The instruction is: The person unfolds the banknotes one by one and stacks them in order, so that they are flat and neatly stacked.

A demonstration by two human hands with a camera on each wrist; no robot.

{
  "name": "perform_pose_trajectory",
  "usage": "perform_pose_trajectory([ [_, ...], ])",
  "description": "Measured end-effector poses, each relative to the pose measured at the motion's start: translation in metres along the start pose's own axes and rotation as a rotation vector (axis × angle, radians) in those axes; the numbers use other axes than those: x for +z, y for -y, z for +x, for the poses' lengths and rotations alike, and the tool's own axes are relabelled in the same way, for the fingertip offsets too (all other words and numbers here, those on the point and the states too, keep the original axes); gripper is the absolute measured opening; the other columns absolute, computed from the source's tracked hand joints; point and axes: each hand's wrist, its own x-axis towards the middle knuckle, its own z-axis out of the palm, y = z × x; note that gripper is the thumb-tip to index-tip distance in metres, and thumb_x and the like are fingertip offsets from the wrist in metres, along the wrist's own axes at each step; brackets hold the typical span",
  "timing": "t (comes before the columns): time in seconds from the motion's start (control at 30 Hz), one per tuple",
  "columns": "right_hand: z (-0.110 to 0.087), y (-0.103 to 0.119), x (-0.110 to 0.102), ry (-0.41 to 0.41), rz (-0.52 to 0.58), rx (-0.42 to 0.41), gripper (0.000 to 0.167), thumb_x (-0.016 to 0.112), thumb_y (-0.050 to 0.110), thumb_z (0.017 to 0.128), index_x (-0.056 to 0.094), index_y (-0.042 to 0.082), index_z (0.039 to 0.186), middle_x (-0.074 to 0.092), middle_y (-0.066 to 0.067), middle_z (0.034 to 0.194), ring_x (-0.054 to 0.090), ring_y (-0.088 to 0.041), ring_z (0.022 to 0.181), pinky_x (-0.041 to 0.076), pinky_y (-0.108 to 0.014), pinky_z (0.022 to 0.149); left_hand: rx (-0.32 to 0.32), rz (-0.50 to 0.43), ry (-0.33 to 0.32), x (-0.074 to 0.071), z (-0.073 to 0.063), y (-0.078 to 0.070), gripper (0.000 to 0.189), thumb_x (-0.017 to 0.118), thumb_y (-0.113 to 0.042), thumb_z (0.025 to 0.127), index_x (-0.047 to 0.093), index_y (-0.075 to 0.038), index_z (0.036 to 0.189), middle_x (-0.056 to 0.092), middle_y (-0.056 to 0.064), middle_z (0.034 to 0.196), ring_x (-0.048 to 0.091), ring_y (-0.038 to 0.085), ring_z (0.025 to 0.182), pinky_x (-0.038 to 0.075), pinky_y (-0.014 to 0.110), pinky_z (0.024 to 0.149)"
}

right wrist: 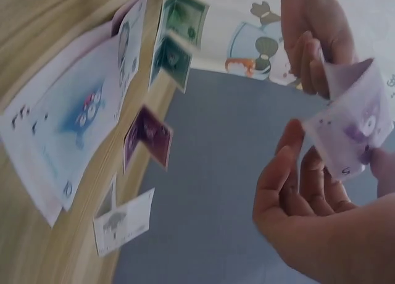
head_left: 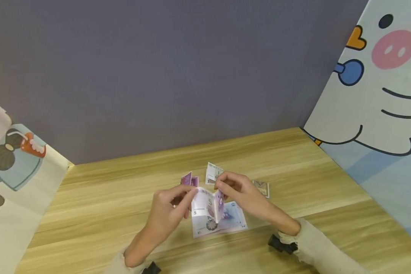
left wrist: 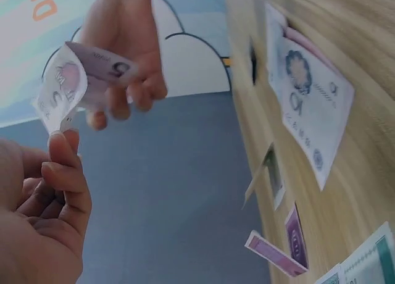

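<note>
A pale purple toy banknote (head_left: 201, 203) marked 5 is held up between both hands, creased across its middle so that its halves stand at an angle. My left hand (head_left: 166, 213) pinches one end between thumb and fingers. At the other end my right hand (head_left: 241, 190) grips it, thumb against the face, as the right wrist view shows. Below them on the table lies a larger blue banknote (head_left: 236, 219) marked 10, its end raised in a fold. Another sheet's edge (right wrist: 46, 207) sticks out from under it.
Small folded notes stand on the wooden table (head_left: 116, 179): a dark purple one (head_left: 186, 179), a whitish one (head_left: 211, 172) and a brownish one (head_left: 263, 188). Green folded notes (right wrist: 185, 18) show in the right wrist view. A grey panel (head_left: 174, 76) rises behind.
</note>
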Motion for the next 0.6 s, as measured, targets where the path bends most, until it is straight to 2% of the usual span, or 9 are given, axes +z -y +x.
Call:
perform_pose_trajectory([
  [0.17, 0.0, 0.004, -0.016, 0.002, -0.005, 0.04, 0.022, 0.058, 0.019, 0.102, 0.059, 0.003, 0.117, 0.067, -0.012, 0.095, 0.066, -0.023, 0.079, 0.06, -0.035, 0.069, -0.069, -0.004, 0.007, -0.009, 0.002, -0.002, 0.012, 0.064, 0.002, 0.094, 0.073, -0.005, 0.093, 0.057, 0.0, 0.055, 0.049, 0.005, 0.041, 0.042, 0.017, 0.036],
  [0.33, -0.004, 0.011, -0.031, 0.02, 0.006, 0.047, 0.024, 0.065, 0.01, 0.096, 0.059, 0.003, 0.118, 0.07, -0.014, 0.096, 0.068, -0.028, 0.079, 0.059, -0.035, 0.068, -0.14, -0.01, 0.044, -0.015, 0.002, -0.006, 0.01, 0.064, -0.002, 0.096, 0.073, -0.006, 0.094, 0.059, -0.001, 0.058, 0.05, 0.008, 0.041, 0.044, 0.02, 0.037],
  [0.5, -0.006, 0.012, -0.036, 0.066, -0.016, 0.048, 0.02, 0.064, 0.008, 0.096, 0.06, 0.004, 0.115, 0.072, -0.013, 0.099, 0.069, -0.03, 0.08, 0.059, -0.035, 0.068, -0.202, -0.005, 0.058, -0.019, 0.0, -0.009, 0.01, 0.064, -0.006, 0.097, 0.073, -0.006, 0.092, 0.06, 0.0, 0.059, 0.052, 0.011, 0.041, 0.045, 0.023, 0.037],
  [0.6, -0.007, 0.01, -0.034, 0.076, -0.039, 0.058, 0.019, 0.066, 0.009, 0.095, 0.062, 0.005, 0.113, 0.072, -0.012, 0.099, 0.069, -0.029, 0.08, 0.06, -0.036, 0.069, -0.265, 0.017, 0.094, -0.02, -0.003, -0.008, 0.011, 0.064, -0.011, 0.098, 0.071, -0.008, 0.09, 0.061, -0.001, 0.061, 0.054, 0.013, 0.044, 0.047, 0.024, 0.039],
])
